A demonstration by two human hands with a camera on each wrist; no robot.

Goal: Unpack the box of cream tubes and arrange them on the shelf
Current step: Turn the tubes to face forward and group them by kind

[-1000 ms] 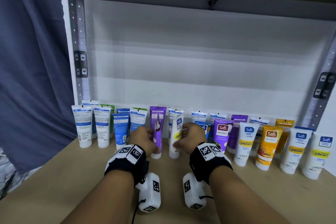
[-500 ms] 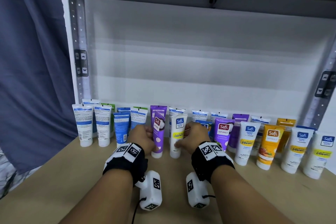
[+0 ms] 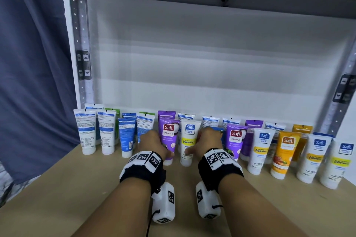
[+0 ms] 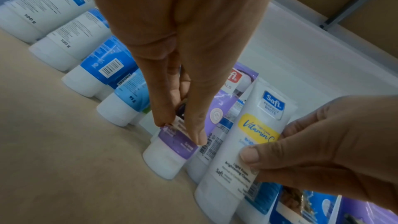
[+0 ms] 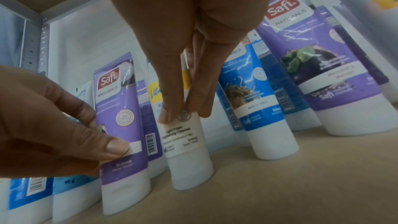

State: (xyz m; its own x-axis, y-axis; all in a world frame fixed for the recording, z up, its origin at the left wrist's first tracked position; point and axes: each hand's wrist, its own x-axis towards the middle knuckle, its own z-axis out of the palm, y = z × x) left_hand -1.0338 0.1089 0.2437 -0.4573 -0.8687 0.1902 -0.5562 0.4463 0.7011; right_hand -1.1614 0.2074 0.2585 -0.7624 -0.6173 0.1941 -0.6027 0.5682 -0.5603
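Observation:
Cream tubes stand cap-down in rows on the wooden shelf (image 3: 57, 184). My left hand (image 3: 154, 143) pinches a purple Safi Naturals tube (image 3: 168, 136) between thumb and fingers; the same purple tube (image 4: 172, 149) stands on its white cap. Beside it, my right hand (image 3: 207, 142) pinches a white Safi Vitamin C tube (image 3: 189, 140) low on its body, seen in the right wrist view as the white tube (image 5: 189, 151). Both tubes stand upright with their labels facing me. No box is in view.
White and blue tubes (image 3: 84, 131) stand at the left with back labels outward. More purple, white and orange tubes (image 3: 285, 152) line the right. A white back panel (image 3: 212, 63), metal uprights (image 3: 82, 63) and a blue curtain (image 3: 28, 82) bound the shelf.
Both tubes have been turned so that their front labels face me; earlier the purple one showed its side. Both hands stayed on the tubes, roughly in place.

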